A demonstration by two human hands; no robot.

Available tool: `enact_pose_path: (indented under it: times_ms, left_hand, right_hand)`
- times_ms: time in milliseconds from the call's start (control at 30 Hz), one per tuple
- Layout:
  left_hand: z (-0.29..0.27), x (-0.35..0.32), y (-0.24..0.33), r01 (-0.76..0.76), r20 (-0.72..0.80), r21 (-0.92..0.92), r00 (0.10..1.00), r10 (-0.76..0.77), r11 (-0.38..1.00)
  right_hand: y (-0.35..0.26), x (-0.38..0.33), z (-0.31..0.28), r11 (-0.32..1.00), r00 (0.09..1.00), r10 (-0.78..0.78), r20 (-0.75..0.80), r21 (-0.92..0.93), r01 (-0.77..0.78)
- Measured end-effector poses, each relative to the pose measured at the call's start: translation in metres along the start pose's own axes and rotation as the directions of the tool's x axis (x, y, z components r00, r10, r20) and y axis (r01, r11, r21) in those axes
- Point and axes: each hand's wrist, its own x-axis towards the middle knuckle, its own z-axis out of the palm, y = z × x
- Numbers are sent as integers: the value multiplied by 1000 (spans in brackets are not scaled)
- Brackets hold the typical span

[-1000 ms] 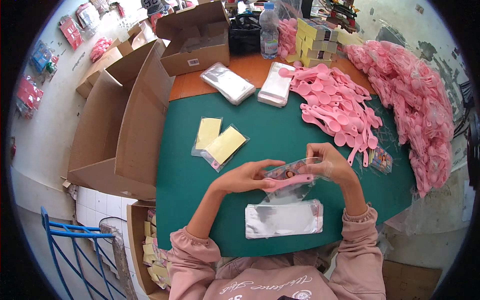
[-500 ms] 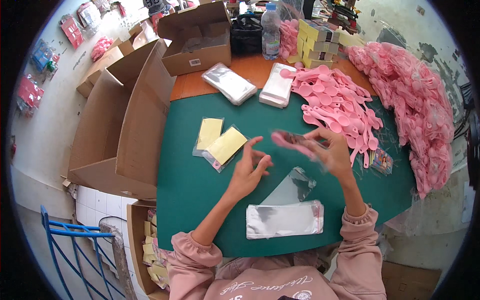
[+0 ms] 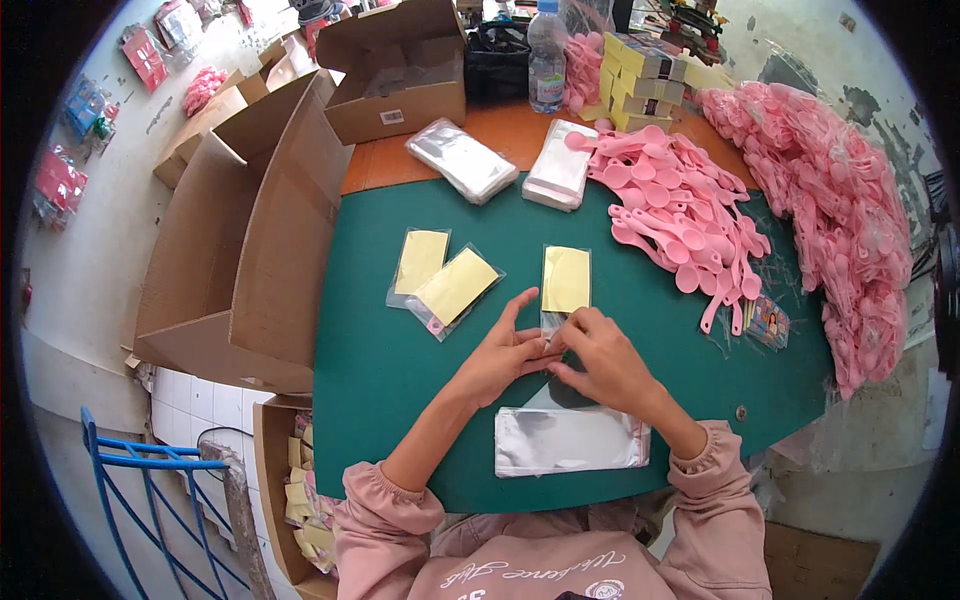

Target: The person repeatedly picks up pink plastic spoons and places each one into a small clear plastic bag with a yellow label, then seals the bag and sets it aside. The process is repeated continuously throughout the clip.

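A clear plastic bag with a yellow card (image 3: 567, 280) in it lies on the green tabletop, its lower end between my hands. My right hand (image 3: 605, 355) is closed, its fingertips pinching that lower end. Beside it, my left hand (image 3: 498, 360) has its fingers apart, the index stretched out along the bag's left edge and the others touching near the lower end. Just below the hands rests a stack of clear plastic bags (image 3: 570, 442), with one bag partly pulled out under my right hand. Two more bags with yellow cards (image 3: 458, 287) lie overlapping at the left.
Pink spoons (image 3: 675, 210) lie heaped at the right, beside a large plastic-wrapped pink bundle (image 3: 850, 230). Two packs of clear bags (image 3: 462, 160), a water bottle (image 3: 546, 60) and stacked yellow cards (image 3: 642, 75) stand at the back. Cardboard boxes (image 3: 285, 230) line the left side.
The pink spoon and card in my right hand have come down to the table as a bag with its yellow side up. Both hands have drawn together at its lower end.
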Motion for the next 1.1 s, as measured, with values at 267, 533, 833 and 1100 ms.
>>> enact_pose_path:
  times_ms: [267,533,833,1100]
  left_hand:
    - [2,0,-1,-26,-35,-90,999,23,996]
    - [-1,7,-14,-79,-84,22,993,81,997]
    - [-3,5,-4,-81,-64,56,994,84,995]
    - [4,11,-1,-27,71,148,997,16,989]
  right_hand:
    - [-7,0,6,998,999,-47,-8,-36,47]
    - [1,-3,8,990,991,-119,55,-67,122]
    - [66,-34,-102,763,972,32,234,622,-175]
    - [154,-80,-197,788,857,309,-413,-393,-474]
